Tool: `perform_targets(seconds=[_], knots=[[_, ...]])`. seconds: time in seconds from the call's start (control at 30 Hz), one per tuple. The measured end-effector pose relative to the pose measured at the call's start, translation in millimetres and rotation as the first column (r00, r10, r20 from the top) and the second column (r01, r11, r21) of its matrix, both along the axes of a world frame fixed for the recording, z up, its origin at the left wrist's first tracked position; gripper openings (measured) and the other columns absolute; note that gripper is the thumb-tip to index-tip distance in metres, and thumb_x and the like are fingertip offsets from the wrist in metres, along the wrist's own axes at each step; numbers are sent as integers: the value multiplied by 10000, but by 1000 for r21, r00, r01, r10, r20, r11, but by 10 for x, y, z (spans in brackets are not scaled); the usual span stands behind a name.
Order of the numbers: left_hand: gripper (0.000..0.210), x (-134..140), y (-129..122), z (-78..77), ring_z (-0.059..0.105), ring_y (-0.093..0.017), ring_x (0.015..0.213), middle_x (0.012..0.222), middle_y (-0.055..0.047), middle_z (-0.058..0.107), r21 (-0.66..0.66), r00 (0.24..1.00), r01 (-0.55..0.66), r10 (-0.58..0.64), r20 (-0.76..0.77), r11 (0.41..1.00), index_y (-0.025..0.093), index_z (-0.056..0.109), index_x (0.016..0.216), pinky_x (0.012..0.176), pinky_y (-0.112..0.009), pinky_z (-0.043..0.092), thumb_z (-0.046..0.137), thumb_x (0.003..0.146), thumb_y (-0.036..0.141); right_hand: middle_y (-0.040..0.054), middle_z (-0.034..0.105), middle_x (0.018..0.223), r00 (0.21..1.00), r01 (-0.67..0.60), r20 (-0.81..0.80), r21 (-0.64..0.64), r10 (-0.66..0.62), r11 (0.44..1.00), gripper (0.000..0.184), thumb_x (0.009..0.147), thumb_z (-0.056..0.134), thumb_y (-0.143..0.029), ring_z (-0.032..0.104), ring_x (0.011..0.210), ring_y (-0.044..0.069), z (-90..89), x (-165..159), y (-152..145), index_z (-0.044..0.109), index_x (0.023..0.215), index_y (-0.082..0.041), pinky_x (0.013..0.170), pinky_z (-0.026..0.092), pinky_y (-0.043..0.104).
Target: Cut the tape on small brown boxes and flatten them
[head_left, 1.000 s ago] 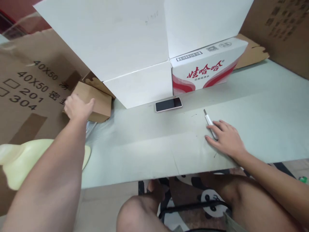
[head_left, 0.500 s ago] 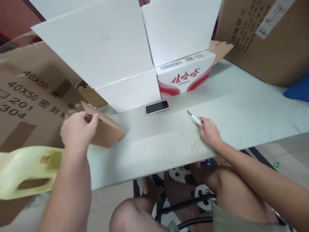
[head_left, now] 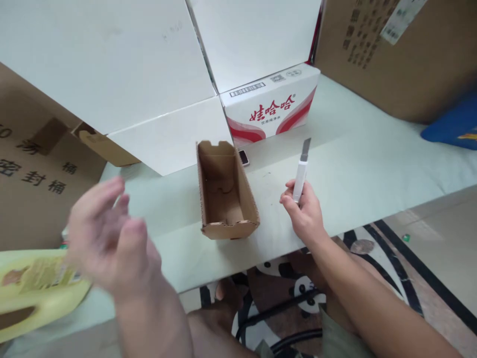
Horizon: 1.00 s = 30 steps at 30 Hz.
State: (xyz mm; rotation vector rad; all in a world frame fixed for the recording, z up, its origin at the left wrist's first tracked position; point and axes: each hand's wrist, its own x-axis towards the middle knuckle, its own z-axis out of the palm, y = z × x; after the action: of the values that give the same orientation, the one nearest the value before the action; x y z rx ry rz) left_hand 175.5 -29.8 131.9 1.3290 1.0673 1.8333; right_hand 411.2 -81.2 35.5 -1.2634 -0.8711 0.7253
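An open-topped brown cardboard box (head_left: 226,229), long and narrow, stands on the pale green table (head_left: 346,164); its inside is visible and bare. My right hand (head_left: 306,214) is closed around a white utility knife (head_left: 300,180), its grey blade out and pointing up and away from me. To the left of the box, my left hand (head_left: 112,238) is raised, blurred, with its fingers apart and nothing in them. Behind the box a phone (head_left: 243,157) lies mostly hidden, only one end showing.
White cartons (head_left: 122,64) stand along the back, including one with red lettering (head_left: 270,112). Large brown cartons rise at the left (head_left: 33,164) and right (head_left: 391,64). A yellow jug (head_left: 48,298) is at the lower left, a blue object (head_left: 452,124) at the right edge.
The cardboard box has moved from my left hand to the middle of the table, in front of the phone. My left hand has let go. My right hand has tilted the knife upward.
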Motion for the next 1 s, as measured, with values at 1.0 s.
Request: perform_targets(seconds=[1.0], knots=[[419,-215,97,-763,759,-266,895,780,-39,771,-108,962,226,-239,-131,968,201,702,954,886,-405,577,820,739,541,-39,551,814,981,12,-193,-7,-13,1000,531,719,803,-599,527,680,143,-254,-1,-103,465,979,-282,632,464,283]])
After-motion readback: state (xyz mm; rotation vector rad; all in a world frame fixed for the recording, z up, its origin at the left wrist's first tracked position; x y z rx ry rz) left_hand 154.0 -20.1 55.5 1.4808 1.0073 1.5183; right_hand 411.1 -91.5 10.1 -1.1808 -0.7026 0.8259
